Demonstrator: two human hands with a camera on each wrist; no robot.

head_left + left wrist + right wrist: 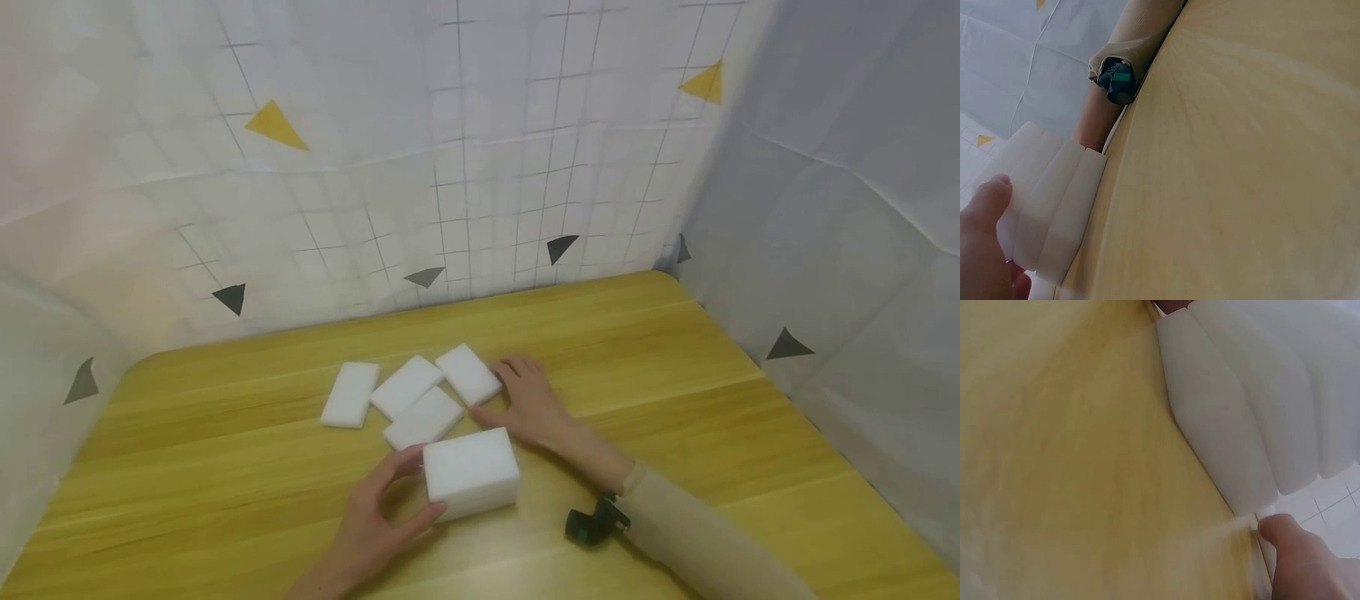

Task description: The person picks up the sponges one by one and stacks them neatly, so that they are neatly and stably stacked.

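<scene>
A stack of white foam sponges (471, 471) stands on the table near the middle front. My left hand (372, 515) grips its left end, with the thumb on the near side and fingers behind. Several layers of the stack (1054, 200) show in the left wrist view. Beyond it, my right hand (529, 410) holds the near right end of a loose white sponge (468, 375) lying flat, thumb and fingers at its two corners. In the right wrist view the thumb (1291, 540) shows behind the stack (1229, 406); most of the held sponge is hidden there.
Other loose sponges lie flat to the left: one sponge (408, 387), a second (426, 417) touching or overlapping it, and a third (351, 394) farthest left. The wooden table (660, 367) ends at a white patterned curtain (360, 208). A dark wrist camera (592, 525) hangs under the right sleeve.
</scene>
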